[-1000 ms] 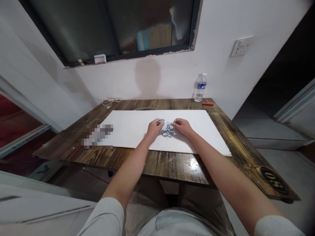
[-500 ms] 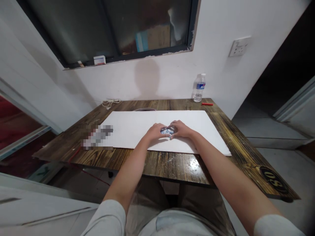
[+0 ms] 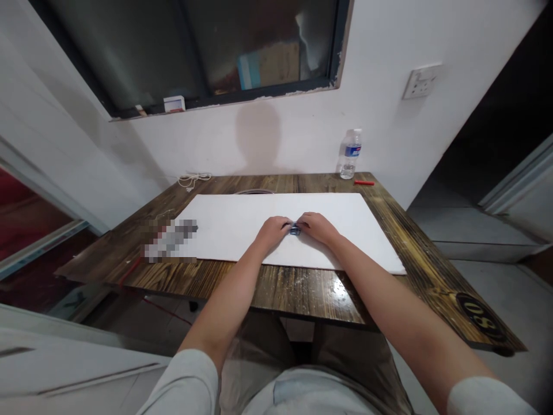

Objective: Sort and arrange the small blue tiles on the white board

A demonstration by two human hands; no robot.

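A small dark item with blue markings (image 3: 295, 229) lies between my hands over the white board (image 3: 228, 227). From its left side, my left hand (image 3: 275, 229) grips it with closed fingers. On the other side, my right hand (image 3: 317, 227) has its fingertips closed on the same item. My fingers cover both ends of it, so its full shape is hidden. Both hands rest low over the board, with their fingertips close together.
The board lies on a dark wooden table (image 3: 298, 294). Behind it stand a water bottle (image 3: 351, 155) and a red pen-like object (image 3: 364, 183). A white cord (image 3: 194, 180) lies back left. Something pixelated (image 3: 170, 242) sits on the left.
My fingers have closed in around the item. Less of its blue-and-white surface shows, and it looks smaller and darker between my hands.
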